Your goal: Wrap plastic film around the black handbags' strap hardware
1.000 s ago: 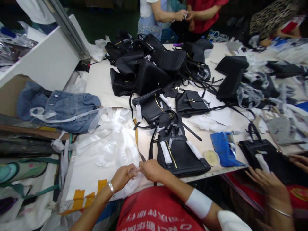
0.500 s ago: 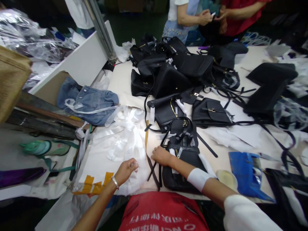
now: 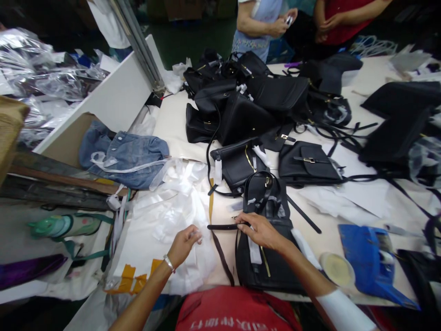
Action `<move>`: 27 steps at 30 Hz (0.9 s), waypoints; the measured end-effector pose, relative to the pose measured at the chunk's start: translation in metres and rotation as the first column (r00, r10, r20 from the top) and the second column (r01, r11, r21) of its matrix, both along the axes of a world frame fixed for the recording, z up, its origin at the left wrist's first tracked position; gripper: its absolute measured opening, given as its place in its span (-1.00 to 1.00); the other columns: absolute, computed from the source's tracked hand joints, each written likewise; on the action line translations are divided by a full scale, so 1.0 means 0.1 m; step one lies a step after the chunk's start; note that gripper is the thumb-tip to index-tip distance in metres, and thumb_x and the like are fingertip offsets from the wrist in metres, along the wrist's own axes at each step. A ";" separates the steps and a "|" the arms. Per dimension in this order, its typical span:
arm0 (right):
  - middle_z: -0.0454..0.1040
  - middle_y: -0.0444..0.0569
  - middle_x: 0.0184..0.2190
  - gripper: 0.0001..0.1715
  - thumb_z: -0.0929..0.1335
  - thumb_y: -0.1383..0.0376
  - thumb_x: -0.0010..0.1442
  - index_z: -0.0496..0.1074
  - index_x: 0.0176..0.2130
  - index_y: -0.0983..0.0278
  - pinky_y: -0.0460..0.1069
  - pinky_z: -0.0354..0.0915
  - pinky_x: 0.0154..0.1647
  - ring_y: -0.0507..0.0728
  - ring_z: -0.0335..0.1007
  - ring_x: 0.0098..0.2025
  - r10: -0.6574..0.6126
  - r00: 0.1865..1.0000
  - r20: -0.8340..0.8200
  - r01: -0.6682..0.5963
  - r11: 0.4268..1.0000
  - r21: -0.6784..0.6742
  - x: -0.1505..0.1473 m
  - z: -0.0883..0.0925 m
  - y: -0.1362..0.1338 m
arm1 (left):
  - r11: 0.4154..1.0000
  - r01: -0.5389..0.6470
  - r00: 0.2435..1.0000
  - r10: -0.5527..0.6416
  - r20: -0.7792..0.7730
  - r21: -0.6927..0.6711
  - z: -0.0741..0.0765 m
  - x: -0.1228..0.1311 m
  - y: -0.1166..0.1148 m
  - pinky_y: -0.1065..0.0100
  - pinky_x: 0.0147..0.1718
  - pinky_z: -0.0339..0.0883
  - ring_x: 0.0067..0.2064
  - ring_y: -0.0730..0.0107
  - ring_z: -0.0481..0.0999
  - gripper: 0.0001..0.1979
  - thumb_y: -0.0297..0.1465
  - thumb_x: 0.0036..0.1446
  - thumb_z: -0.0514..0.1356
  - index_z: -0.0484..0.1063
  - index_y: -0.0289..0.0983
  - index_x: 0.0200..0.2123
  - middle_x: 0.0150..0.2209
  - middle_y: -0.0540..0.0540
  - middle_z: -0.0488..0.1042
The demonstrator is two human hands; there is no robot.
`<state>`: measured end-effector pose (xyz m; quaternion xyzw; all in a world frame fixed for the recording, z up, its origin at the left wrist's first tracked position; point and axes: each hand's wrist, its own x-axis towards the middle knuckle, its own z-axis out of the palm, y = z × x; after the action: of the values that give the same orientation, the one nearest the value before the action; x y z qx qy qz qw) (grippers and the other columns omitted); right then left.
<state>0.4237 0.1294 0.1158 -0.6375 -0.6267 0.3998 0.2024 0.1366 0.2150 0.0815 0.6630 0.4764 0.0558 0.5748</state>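
The right hand pinches a black strap over a black backpack, the left hand above white wrapping.

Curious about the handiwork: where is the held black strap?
In the head view's lower middle, the black strap is in the person's right hand, sticking out leftward past the edge of the nearest black bag.

L hand has a shiny silver bracelet round the wrist, kinda chunky & plain afaict. R arm has a smooth white wrap further up, band or cuff, tbh can't tell which. Torso's in a bright red apron or top w/ white lettering across the front, too blurry to read imo.
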 end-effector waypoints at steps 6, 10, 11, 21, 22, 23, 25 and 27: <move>0.48 -0.08 -0.26 -0.77 0.22 0.26 0.22 0.41 -0.17 0.20 -0.04 0.17 -0.12 0.12 0.35 -0.17 -0.021 1.000 -0.016 0.021 1.000 -0.009 -0.01 0.02 -0.01 | 0.999 -0.015 0.999 0.016 -0.044 0.030 0.01 0.02 0.00 0.38 -0.32 0.24 -0.39 0.38 0.44 -0.71 -0.16 0.17 0.02 0.33 -0.26 -0.40 -0.48 0.01 0.47; 0.49 -0.08 -0.26 -0.77 0.23 0.27 0.21 0.42 -0.16 0.20 -0.04 0.18 -0.11 0.13 0.35 -0.16 -0.006 1.000 -0.012 0.006 1.000 -0.003 0.00 0.01 0.00 | 0.998 -0.020 0.999 0.022 -0.031 0.058 0.02 0.01 0.00 0.38 -0.31 0.23 -0.39 0.38 0.44 -0.73 -0.18 0.17 0.03 0.33 -0.25 -0.39 -0.48 0.04 0.47; 0.49 -0.08 -0.26 -0.77 0.23 0.27 0.21 0.42 -0.16 0.20 -0.03 0.18 -0.12 0.13 0.35 -0.17 -0.001 1.000 -0.016 0.001 1.000 0.001 0.00 0.01 0.00 | 0.998 -0.022 0.999 0.024 -0.025 0.065 0.03 0.01 0.00 0.38 -0.30 0.23 -0.38 0.38 0.45 -0.74 -0.19 0.17 0.04 0.33 -0.25 -0.38 -0.48 0.04 0.47; 0.48 -0.11 -0.26 -0.79 0.24 0.27 0.20 0.40 -0.16 0.17 -0.02 0.19 -0.15 0.13 0.36 -0.21 -0.025 0.998 -0.057 0.027 0.999 0.031 0.04 -0.06 -0.01 | 0.993 -0.025 0.999 0.029 -0.033 0.117 0.04 0.01 0.01 0.36 -0.28 0.24 -0.35 0.36 0.48 -0.78 -0.22 0.18 0.05 0.33 -0.23 -0.35 -0.46 0.03 0.48; 0.48 -0.11 -0.27 -0.79 0.25 0.27 0.20 0.40 -0.17 0.17 -0.02 0.19 -0.15 0.12 0.36 -0.21 -0.024 0.998 -0.057 0.026 0.999 0.031 0.04 -0.06 -0.01 | 0.992 -0.021 0.999 0.026 -0.039 0.124 0.04 0.02 0.02 0.36 -0.28 0.24 -0.35 0.36 0.48 -0.78 -0.22 0.18 0.05 0.33 -0.23 -0.35 -0.46 0.04 0.49; 0.48 -0.11 -0.27 -0.80 0.25 0.27 0.20 0.40 -0.17 0.17 -0.02 0.19 -0.16 0.12 0.36 -0.21 -0.024 0.998 -0.057 0.026 0.999 0.033 0.04 -0.06 -0.01 | 0.991 -0.017 0.999 0.023 -0.046 0.133 0.04 0.02 0.02 0.36 -0.28 0.23 -0.35 0.36 0.48 -0.78 -0.22 0.18 0.04 0.33 -0.23 -0.35 -0.46 0.04 0.49; 0.48 -0.10 -0.27 -0.80 0.25 0.27 0.20 0.40 -0.18 0.18 -0.03 0.19 -0.16 0.12 0.36 -0.21 -0.028 0.998 -0.061 0.030 0.999 0.034 0.04 -0.07 -0.01 | 0.988 -0.007 0.998 0.016 -0.061 0.153 0.04 0.04 0.02 0.36 -0.28 0.23 -0.35 0.36 0.48 -0.79 -0.22 0.19 0.04 0.33 -0.22 -0.35 -0.46 0.04 0.49; 0.48 -0.10 -0.27 -0.80 0.25 0.27 0.20 0.40 -0.18 0.18 -0.03 0.19 -0.16 0.12 0.36 -0.21 -0.033 0.997 -0.063 0.035 0.999 0.030 0.04 -0.07 -0.01 | 0.985 0.001 0.997 0.012 -0.074 0.171 0.03 0.05 0.03 0.37 -0.28 0.23 -0.35 0.36 0.48 -0.79 -0.22 0.19 0.04 0.33 -0.22 -0.35 -0.47 0.05 0.48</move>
<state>0.4282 0.1287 0.1091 -0.6322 -0.6152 0.4062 0.2384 0.1417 0.2176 0.0846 0.7100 0.4930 0.0731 0.4975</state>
